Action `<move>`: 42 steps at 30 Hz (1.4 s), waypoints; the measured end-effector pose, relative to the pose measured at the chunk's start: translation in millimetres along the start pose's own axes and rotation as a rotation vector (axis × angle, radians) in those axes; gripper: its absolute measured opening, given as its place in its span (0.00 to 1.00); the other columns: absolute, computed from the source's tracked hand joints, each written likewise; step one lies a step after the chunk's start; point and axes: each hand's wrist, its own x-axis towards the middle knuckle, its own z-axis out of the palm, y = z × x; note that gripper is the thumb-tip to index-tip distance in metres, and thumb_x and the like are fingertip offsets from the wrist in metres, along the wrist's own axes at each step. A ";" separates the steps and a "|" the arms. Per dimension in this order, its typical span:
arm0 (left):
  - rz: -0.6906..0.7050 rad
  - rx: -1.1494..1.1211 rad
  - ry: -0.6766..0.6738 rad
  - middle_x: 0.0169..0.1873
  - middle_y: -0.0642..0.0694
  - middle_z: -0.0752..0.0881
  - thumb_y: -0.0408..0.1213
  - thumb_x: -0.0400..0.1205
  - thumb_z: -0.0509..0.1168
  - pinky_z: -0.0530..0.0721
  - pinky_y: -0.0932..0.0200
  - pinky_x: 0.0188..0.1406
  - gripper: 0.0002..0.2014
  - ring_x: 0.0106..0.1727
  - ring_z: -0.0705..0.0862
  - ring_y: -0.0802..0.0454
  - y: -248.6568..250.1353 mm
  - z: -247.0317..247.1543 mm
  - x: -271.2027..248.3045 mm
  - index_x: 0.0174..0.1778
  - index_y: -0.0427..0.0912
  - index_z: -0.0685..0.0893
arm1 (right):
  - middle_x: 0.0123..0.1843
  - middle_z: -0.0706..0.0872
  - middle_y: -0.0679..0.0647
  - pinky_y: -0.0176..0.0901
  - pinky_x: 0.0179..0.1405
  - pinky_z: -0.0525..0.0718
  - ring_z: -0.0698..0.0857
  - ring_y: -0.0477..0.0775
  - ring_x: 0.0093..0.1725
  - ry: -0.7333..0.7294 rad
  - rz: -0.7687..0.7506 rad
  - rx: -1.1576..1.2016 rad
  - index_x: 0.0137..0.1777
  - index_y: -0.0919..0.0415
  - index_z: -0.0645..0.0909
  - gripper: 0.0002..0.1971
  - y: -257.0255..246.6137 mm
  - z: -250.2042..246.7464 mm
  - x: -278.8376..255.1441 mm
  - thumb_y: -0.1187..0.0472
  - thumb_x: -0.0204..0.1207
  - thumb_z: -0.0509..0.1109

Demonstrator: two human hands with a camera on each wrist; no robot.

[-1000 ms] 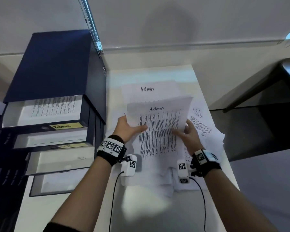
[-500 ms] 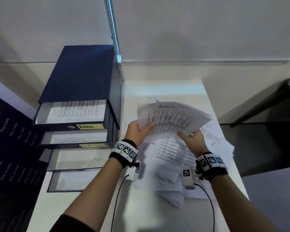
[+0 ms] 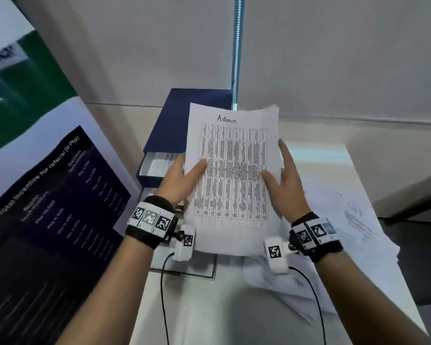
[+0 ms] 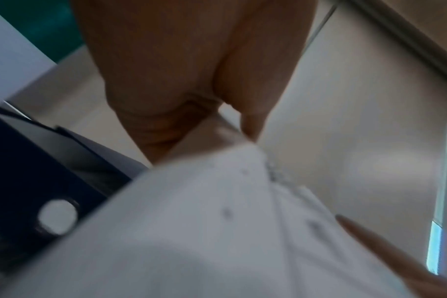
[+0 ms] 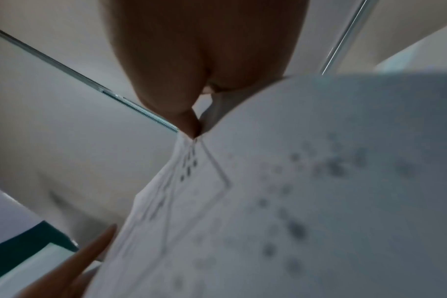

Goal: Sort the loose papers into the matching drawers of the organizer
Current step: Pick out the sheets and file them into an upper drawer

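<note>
both hands hold a stack of sheets (image 3: 232, 180) headed "admin" upright above the counter (image 3: 209, 302): the left hand (image 3: 178, 181) pinches its left edge, the right hand (image 3: 285, 181) grips its right edge. behind it, the blue organizer (image 3: 169, 125) stands at the counter's far left with its top drawer (image 3: 149, 168) open. loose papers (image 3: 353, 235) lie along the right edge.

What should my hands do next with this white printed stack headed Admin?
Probably lower the white Admin paper stack, pinched by the left hand and right hand, leftward into the open top drawer of the navy blue organizer, which already holds printed sheets.
</note>
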 end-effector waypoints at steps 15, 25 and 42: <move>-0.155 -0.130 -0.022 0.53 0.44 0.92 0.41 0.83 0.69 0.86 0.50 0.59 0.23 0.52 0.91 0.49 -38.8 -139.4 -56.0 0.75 0.48 0.76 | 0.63 0.87 0.64 0.41 0.47 0.90 0.91 0.54 0.50 -0.349 0.634 0.267 0.70 0.66 0.80 0.16 -14.4 108.2 6.9 0.70 0.84 0.63; -0.079 -0.121 0.150 0.60 0.42 0.86 0.34 0.82 0.70 0.79 0.64 0.21 0.17 0.33 0.82 0.53 -64.5 -98.1 -4.9 0.67 0.45 0.85 | 0.51 0.83 0.55 0.41 0.33 0.87 0.79 0.49 0.37 -0.568 0.688 0.131 0.69 0.54 0.81 0.19 -14.0 88.3 23.7 0.63 0.79 0.73; 0.287 0.945 0.056 0.47 0.55 0.89 0.61 0.86 0.40 0.66 0.43 0.67 0.32 0.50 0.84 0.49 -93.1 -9.7 63.0 0.44 0.51 0.89 | 0.43 0.88 0.63 0.45 0.31 0.90 0.87 0.55 0.30 -0.056 0.458 0.248 0.58 0.71 0.84 0.12 31.8 60.7 84.9 0.61 0.85 0.65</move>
